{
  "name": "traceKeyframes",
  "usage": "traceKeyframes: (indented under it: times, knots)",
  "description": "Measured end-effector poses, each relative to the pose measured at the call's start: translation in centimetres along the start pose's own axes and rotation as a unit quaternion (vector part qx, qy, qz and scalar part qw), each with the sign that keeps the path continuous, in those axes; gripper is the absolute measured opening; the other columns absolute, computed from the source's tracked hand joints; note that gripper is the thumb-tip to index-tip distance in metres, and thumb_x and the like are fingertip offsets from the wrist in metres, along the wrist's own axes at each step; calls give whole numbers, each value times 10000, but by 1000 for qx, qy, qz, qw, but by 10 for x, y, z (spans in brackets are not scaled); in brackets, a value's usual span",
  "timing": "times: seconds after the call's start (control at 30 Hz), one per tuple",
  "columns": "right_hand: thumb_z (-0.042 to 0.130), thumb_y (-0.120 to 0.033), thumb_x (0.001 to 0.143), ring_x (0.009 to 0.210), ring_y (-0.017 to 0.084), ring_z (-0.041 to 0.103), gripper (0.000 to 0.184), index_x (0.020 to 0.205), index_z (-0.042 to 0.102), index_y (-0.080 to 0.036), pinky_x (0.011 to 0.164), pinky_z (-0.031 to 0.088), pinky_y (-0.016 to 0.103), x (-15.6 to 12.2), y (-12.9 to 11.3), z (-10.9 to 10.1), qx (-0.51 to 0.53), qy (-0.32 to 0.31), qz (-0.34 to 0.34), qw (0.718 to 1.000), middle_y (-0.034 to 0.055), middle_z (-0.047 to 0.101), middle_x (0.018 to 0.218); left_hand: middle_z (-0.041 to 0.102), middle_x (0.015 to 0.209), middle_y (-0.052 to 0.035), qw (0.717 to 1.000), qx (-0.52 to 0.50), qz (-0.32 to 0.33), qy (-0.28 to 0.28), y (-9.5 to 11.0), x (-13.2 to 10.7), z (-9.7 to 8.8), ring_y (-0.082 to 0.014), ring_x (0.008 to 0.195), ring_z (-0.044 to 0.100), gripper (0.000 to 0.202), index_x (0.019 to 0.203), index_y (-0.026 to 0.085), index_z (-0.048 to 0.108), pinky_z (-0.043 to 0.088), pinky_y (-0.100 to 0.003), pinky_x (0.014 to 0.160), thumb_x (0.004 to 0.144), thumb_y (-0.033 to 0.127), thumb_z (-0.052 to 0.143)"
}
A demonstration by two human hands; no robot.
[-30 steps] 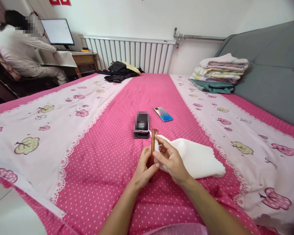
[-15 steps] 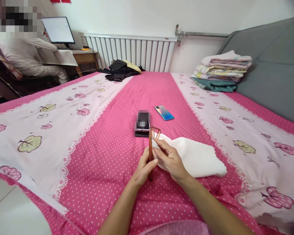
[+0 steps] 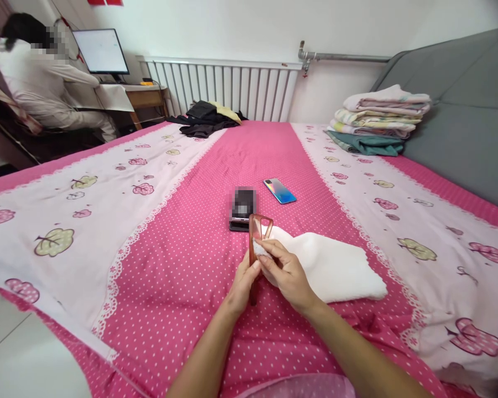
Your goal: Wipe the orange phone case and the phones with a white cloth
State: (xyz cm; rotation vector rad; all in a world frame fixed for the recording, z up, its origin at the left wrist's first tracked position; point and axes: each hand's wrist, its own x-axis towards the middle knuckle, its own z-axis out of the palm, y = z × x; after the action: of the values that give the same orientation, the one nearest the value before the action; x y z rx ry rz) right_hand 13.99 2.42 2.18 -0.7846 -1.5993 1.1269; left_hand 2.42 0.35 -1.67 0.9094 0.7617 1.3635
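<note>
At the far left a person in pale clothes sat at a worktop facing a monitor, and a white radiator ran along the wall behind. Dark clothes lay heaped at the far end of the bed, whose sheet was pink with white dots down the middle and pale with leaf prints at the sides. Near the middle of the bed lay a dark phone, flat, just beyond the hands. The left hand gripped a red see-through case by its lower half, fingers closed around its edge. The case stood on end, above the sheet, between both hands. The right hand had its fingers pinched shut on a corner of a white cloth and pressed it against the case; the rest of the cloth trailed off to the right, flat on the bed. Beyond it lay a blue phone, back up, apart from the dark one. Further right, by the grey headboard, sat a stack of folded linen.
</note>
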Motion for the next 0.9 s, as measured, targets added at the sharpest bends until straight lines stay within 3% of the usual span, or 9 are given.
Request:
traceKeyframes:
  times: [0.17, 0.37, 0.73, 0.9]
  knots:
    - [532, -305, 880, 993, 172, 551, 297, 1155, 642, -289, 925, 429, 324, -4, -1, 2, -4, -28, 2, 1000, 46, 587, 1011, 566, 1299, -86, 1000, -26, 0, -12, 0, 1, -2, -276, 1284, 423, 525, 1245, 185, 558, 284, -423, 1096, 815, 487, 550]
    - [515, -295, 895, 1005, 173, 548, 310, 1185, 622, -303, 927, 426, 324, -6, 1, 4, -7, -46, 2, 999, 46, 578, 1016, 618, 1213, -101, 999, -45, -20, 4, 0, 1, 0, -281, 1189, 513, 549, 1161, 159, 608, 360, -422, 1038, 778, 550, 569]
    - [515, -303, 896, 1050, 167, 526, 375, 1269, 548, -293, 967, 414, 323, -8, 2, 6, -21, -66, 0, 998, 49, 557, 1075, 666, 1027, -93, 995, -78, -46, 51, 3, -3, 3, -261, 1073, 566, 559, 1055, 131, 637, 405, -397, 969, 743, 591, 581]
    - [486, -337, 911, 1041, 179, 545, 338, 1228, 587, -280, 945, 437, 333, -8, 1, 7, -21, -55, 10, 998, 56, 591, 1070, 669, 943, -77, 996, -47, -44, 65, 3, -4, 3, -249, 981, 586, 540, 1011, 140, 649, 434, -398, 906, 738, 601, 578]
